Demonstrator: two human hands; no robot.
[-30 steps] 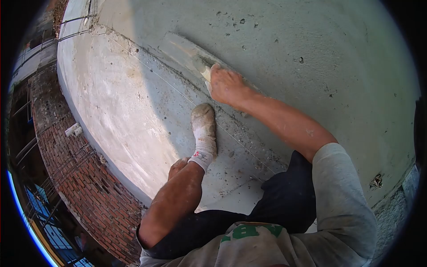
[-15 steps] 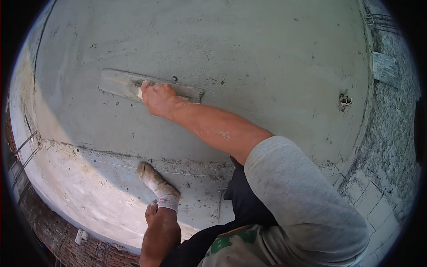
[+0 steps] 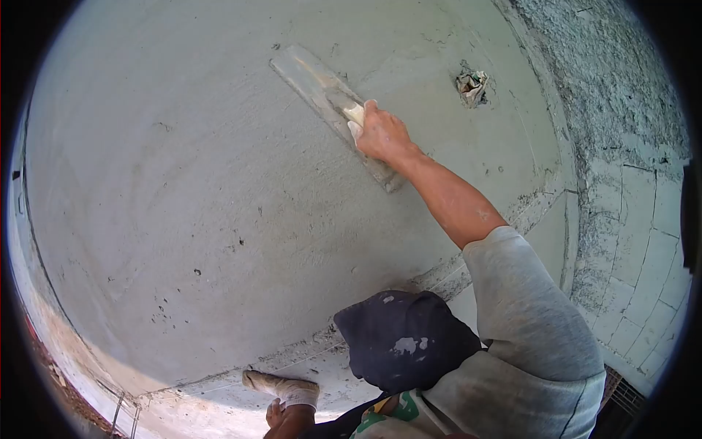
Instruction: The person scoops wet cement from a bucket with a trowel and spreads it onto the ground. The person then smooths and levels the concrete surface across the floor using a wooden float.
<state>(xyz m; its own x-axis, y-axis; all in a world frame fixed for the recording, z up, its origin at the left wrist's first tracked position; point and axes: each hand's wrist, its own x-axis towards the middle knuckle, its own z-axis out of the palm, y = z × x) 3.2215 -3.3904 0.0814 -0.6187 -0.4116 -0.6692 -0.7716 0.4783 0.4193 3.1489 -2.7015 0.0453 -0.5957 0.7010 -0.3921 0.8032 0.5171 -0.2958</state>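
Observation:
My right hand point(image 3: 384, 133) is closed round the pale handle of a long plastering trowel point(image 3: 311, 77). The blade lies against smooth grey plaster point(image 3: 190, 197), slanting from upper left to lower right. Just right of the hand, a rough hole point(image 3: 472, 86) in the plaster is stuffed with crumpled material. At the bottom, a bare limb ends in a dirty cloth covering point(image 3: 281, 386) with a white cuff. Bare digits point(image 3: 275, 413) show beside that cuff; whether they belong to my left hand or a foot, I cannot tell.
A dark, paint-spotted knee point(image 3: 406, 340) is bent close to the plaster's lower edge. A thin string runs along the ledge point(image 3: 329, 362) there. Rough unsmoothed render point(image 3: 614, 80) and pale blocks point(image 3: 636, 249) border the plaster on the right. Metal rods point(image 3: 121, 413) stick out at lower left.
The trowel has travelled right across the plaster towards the stuffed hole, turning from nearly level to a steep slant. My view has shifted, and the dark knee shows more.

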